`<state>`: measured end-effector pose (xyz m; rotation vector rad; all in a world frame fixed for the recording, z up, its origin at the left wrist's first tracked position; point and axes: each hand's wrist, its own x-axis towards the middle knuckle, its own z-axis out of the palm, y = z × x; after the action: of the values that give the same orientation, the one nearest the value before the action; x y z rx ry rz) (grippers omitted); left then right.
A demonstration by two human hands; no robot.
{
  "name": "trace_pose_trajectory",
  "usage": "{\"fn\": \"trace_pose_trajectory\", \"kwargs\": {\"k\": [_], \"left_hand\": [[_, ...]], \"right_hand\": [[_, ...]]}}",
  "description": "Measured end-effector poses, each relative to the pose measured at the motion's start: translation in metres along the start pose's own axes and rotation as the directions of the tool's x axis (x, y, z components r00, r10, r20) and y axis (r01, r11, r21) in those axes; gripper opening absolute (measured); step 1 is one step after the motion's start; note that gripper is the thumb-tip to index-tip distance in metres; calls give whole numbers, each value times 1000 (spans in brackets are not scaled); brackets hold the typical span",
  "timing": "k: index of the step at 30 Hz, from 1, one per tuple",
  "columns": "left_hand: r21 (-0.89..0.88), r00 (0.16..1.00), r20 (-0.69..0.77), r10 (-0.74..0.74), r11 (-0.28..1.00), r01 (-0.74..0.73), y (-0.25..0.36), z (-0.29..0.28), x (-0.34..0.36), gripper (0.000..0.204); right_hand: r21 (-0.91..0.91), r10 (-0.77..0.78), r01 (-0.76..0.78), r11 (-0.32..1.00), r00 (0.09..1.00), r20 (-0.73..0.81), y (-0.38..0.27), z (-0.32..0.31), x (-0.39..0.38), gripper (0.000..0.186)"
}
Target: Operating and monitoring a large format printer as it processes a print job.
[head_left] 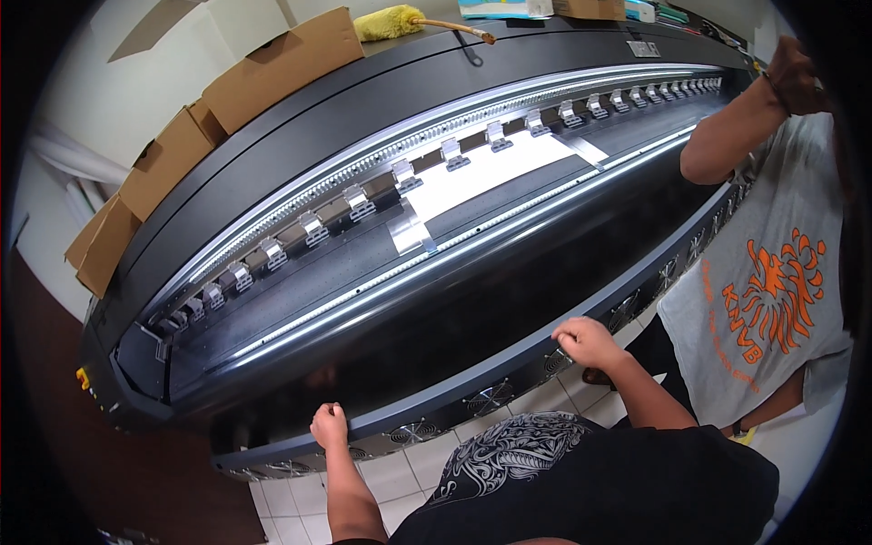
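Cool white light glows along the inside of the wide-format printer (336,263), washing out the white sheet (490,177) and glinting off metal clamps (404,173). The black front apron (436,336) is dim. Fisheye distortion bows edges; corners darken to black.

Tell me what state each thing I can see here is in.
Left hand: fingers curled, at the front rail.
Right hand: fingers curled, near that rail.
Black machine: interior exposed, lit.
White sheet: lying flat inside.
Fans: spinning or stopped, cannot tell.
Cardboard boxes: lined up.
Yellow duster: lying down.
Co-worker's arm: bent, raised.
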<state>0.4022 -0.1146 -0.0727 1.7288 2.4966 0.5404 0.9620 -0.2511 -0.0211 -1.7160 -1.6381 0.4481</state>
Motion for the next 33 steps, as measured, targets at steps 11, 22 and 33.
{"fn": "trace_pose_trajectory", "kwargs": {"k": [11, 22, 33], "left_hand": [[70, 804, -209, -556, 812, 580, 22, -5, -4, 58], [-86, 480, -238, -845, 510, 856, 0, 20, 12, 71], [-96, 536, -355, -766, 600, 794, -53, 34, 16, 53]], "right_hand": [[-327, 107, -137, 935, 988, -108, 129, 3, 53, 14], [-359, 319, -321, 876, 945, -66, 119, -4, 87, 22], [-323, 296, -299, 898, 953, -59, 122, -3, 87, 23]]}}
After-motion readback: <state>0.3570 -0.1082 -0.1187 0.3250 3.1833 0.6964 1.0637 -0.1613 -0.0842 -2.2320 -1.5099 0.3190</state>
